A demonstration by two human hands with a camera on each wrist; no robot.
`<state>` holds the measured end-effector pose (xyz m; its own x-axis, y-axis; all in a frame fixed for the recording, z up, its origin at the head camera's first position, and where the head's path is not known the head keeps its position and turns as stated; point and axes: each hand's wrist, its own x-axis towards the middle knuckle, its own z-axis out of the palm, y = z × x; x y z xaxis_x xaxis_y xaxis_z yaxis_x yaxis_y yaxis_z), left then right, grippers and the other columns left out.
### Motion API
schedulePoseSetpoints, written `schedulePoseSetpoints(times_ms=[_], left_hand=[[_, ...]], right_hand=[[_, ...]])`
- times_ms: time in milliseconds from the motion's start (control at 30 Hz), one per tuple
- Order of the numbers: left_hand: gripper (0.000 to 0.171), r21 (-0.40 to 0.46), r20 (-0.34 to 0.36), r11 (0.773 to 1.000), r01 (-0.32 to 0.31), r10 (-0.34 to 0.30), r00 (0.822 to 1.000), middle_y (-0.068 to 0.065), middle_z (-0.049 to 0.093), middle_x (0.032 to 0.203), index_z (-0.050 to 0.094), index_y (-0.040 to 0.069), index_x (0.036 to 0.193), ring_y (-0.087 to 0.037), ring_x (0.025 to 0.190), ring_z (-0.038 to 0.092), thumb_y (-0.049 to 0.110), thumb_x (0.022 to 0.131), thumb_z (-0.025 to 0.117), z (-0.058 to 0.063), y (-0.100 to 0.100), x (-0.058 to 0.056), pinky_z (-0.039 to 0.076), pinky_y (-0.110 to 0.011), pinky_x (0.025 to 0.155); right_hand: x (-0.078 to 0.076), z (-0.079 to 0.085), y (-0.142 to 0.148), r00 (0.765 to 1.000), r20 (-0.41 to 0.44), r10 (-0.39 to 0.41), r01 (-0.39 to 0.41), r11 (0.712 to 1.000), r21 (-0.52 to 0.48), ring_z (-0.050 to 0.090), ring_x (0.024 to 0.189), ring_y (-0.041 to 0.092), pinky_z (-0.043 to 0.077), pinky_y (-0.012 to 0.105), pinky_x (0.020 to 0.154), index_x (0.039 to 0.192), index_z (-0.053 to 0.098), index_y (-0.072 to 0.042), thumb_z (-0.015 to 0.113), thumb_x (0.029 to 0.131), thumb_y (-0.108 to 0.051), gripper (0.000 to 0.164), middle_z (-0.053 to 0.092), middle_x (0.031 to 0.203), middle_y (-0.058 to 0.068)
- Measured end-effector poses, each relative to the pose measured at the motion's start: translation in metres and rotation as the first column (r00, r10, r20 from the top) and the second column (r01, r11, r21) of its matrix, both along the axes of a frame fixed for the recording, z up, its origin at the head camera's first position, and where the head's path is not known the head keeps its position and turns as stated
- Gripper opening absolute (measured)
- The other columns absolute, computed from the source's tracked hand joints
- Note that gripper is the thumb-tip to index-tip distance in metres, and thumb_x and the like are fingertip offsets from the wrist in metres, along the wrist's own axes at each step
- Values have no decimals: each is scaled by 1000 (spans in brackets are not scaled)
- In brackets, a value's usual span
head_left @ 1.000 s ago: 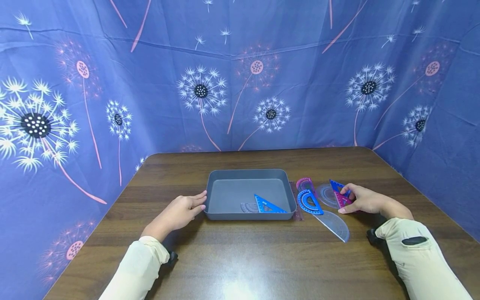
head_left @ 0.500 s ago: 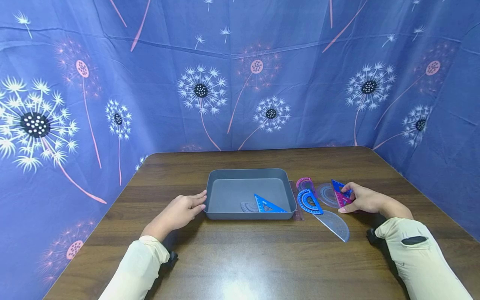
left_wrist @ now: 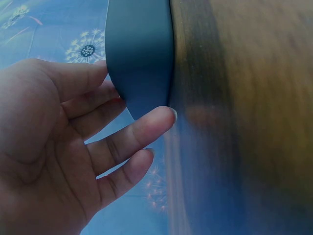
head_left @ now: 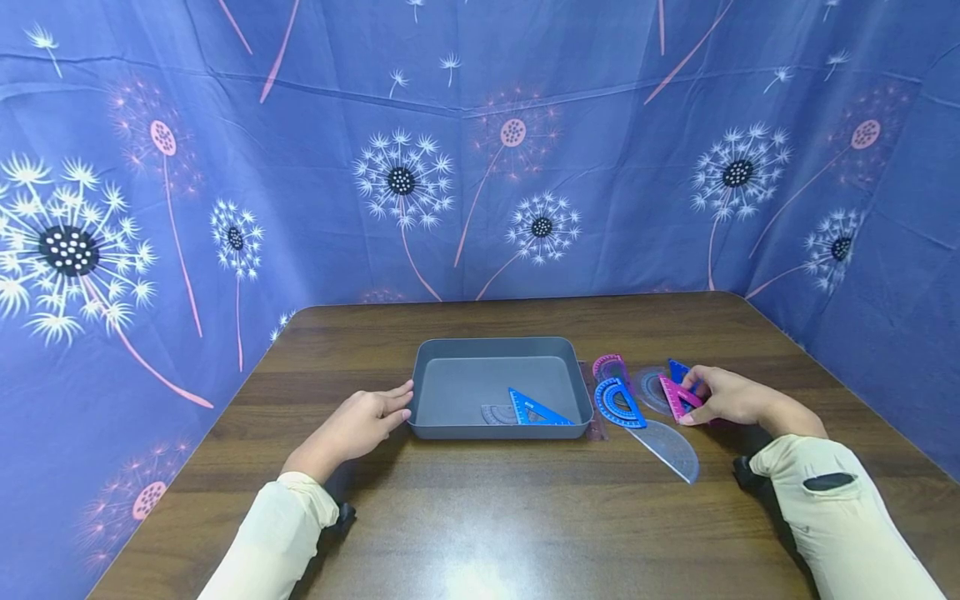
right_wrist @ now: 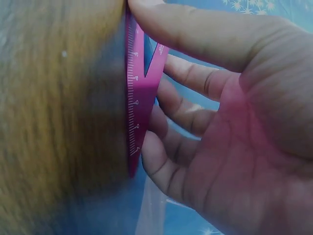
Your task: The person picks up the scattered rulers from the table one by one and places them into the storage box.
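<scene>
My right hand (head_left: 731,398) pinches a pink set square (head_left: 670,398) between thumb and fingers, low over the table at the right. Close up in the right wrist view, the scale edge of the pink set square (right_wrist: 139,98) stands along the wood. Just behind it lies a blue set square (head_left: 678,370), partly hidden by the fingers. My left hand (head_left: 367,421) touches the left end of a grey rectangular tray (head_left: 457,392) with fingers loosely extended. In the left wrist view, thumb and fingertips lie at the tray's outer corner (left_wrist: 139,58). Inside are another blue set square (head_left: 520,408) and a clear protractor (head_left: 496,415).
Between tray and right hand lie a blue protractor (head_left: 606,402), a pink protractor (head_left: 606,365), a large clear protractor (head_left: 667,450) and a round-edged clear one (head_left: 649,388). A reddish see-through strip (head_left: 597,430) pokes out beside the tray. A patterned blue cloth (head_left: 480,208) hangs behind the table.
The pink set square has turned and shifted slightly left in my right hand's fingers, separating from the blue set square, which has slid a little right. My left hand and the tray stay put.
</scene>
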<state>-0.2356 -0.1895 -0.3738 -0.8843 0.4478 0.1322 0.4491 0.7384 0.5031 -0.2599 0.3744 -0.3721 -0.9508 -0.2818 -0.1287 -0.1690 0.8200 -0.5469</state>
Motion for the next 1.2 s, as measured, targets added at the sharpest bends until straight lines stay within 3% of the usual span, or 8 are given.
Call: schedulePoseSetpoints(times_ms=[233, 333, 467, 567, 700, 833, 967, 1200], left_hand=[[41, -2, 15, 1000, -9, 9, 1000, -9, 47, 150, 57, 1, 138, -10, 50, 56, 18, 101, 60, 1, 1, 1, 44, -27, 52], [41, 2, 16, 1000, -12, 12, 1000, -9, 47, 150, 57, 1, 138, -9, 48, 54, 17, 101, 60, 1, 1, 1, 43, -27, 51], [41, 4, 7, 1000, -8, 8, 1000, -10, 47, 150, 57, 1, 138, -8, 47, 51, 17, 101, 60, 2, 1, 2, 42, -27, 50], [41, 1, 4, 1000, -3, 3, 1000, -10, 47, 150, 57, 0, 138, -7, 47, 52, 17, 101, 60, 2, 1, 2, 42, -27, 50], [41, 3, 5, 1000, 1, -1, 1000, -10, 47, 150, 57, 0, 138, -7, 47, 52, 17, 101, 59, 2, 1, 2, 43, -27, 50], [41, 7, 9, 1000, 2, -2, 1000, -10, 47, 150, 57, 0, 138, -7, 48, 53, 17, 101, 60, 2, 1, 2, 44, -27, 49], [41, 5, 18, 1000, -1, 1, 1000, -10, 47, 150, 56, 0, 138, -8, 48, 53, 17, 101, 59, 2, 1, 1, 43, -27, 50], [41, 14, 24, 1000, -1, 0, 1000, -10, 46, 150, 56, 0, 138, -11, 49, 55, 17, 101, 60, 1, 0, 1, 43, -27, 49]], right_hand=[[-2, 2, 4, 994, -106, -4, -7, 994, -106, 49, 65, 10, 41, 25, 55, 100, 59, 5, 85, 75, -13, 41, 53, 75, 2], [0, 6, 6, 995, -100, -9, -7, 988, -154, 46, 60, 8, 40, 25, 51, 115, 57, 11, 81, 78, -9, 49, 51, 72, 1], [2, 12, 7, 997, -70, 8, -23, 974, -224, 49, 58, 11, 44, 28, 49, 139, 41, 15, 73, 84, -2, 66, 51, 74, 4], [2, 12, 5, 996, -93, -6, -22, 956, -292, 52, 57, 13, 47, 31, 49, 147, 34, 8, 68, 89, 0, 68, 55, 75, 8], [3, 12, 0, 981, -179, -68, -12, 910, -414, 55, 55, 15, 49, 32, 47, 157, 24, -8, 65, 92, 3, 78, 58, 77, 12], [3, 15, -4, 949, -282, -143, -9, 879, -476, 57, 54, 15, 50, 31, 46, 158, 25, -15, 66, 92, 4, 79, 58, 75, 10], [3, 18, -9, 905, -366, -215, 2, 865, -502, 57, 53, 15, 50, 31, 46, 151, 37, -16, 64, 95, 0, 64, 60, 73, 7], [2, 24, -18, 796, -498, -344, 13, 832, -554, 57, 51, 12, 45, 23, 45, 132, 57, -19, 55, 102, -7, 32, 62, 68, 1]])
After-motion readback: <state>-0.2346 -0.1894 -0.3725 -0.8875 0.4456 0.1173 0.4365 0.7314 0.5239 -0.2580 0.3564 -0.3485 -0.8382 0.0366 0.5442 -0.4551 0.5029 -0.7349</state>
